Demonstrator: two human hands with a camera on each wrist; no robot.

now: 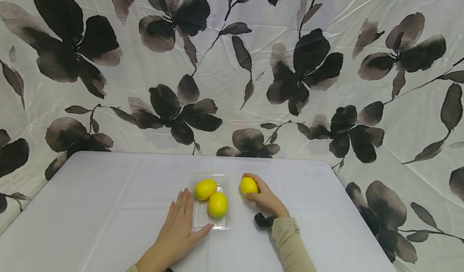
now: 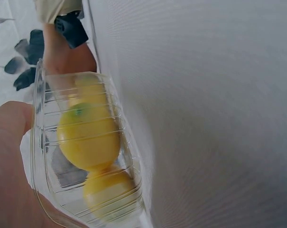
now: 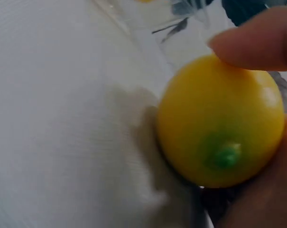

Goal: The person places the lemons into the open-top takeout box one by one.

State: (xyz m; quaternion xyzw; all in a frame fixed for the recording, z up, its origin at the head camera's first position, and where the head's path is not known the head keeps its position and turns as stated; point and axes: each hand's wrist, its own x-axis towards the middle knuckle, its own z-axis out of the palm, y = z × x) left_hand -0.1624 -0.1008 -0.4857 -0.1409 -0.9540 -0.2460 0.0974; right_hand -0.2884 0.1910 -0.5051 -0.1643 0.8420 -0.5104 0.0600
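Note:
A clear plastic tray (image 1: 212,225) sits on the table with two yellow lemons in it, one lemon (image 1: 205,189) toward the back left and another lemon (image 1: 218,205) nearer the front. My left hand (image 1: 178,227) lies along the tray's left side, fingers straight, its thumb at the front edge. To the right of the tray, my right hand (image 1: 267,197) grips a third lemon (image 1: 249,186) between thumb and fingers. In the right wrist view this lemon (image 3: 219,123) shows a green tip, close over the white cloth. The left wrist view looks through the tray wall (image 2: 41,142) at the lemons.
A white cloth covers the table (image 1: 108,223). Behind it hangs a pale curtain (image 1: 246,79) with dark flowers. A black wrist camera (image 1: 264,220) is strapped at the right wrist, beside a beige sleeve (image 1: 293,244).

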